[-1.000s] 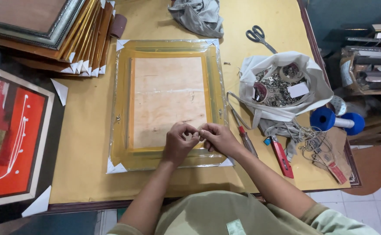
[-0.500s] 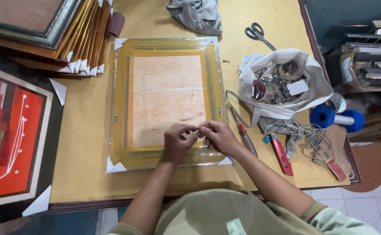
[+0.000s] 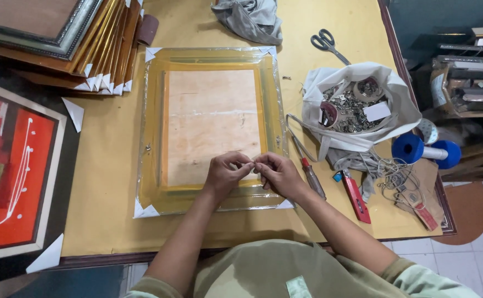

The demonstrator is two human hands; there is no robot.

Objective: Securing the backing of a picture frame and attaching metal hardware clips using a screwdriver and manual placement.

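On the yellow-papered table (image 3: 109, 182), both hands (image 3: 226, 175) (image 3: 277, 174) meet with fingers pinched on something too small to tell, over the near edge of the plastic-wrapped gold frame (image 3: 211, 127), a screwdriver (image 3: 309, 174), hardware bag (image 3: 357, 105) and scissors (image 3: 327, 43) beyond.

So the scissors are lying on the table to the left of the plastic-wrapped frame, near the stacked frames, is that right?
Not quite: the head view shows the scissors on the table to the right of the plastic-wrapped frame, above the white bag, not near the stacked frames.
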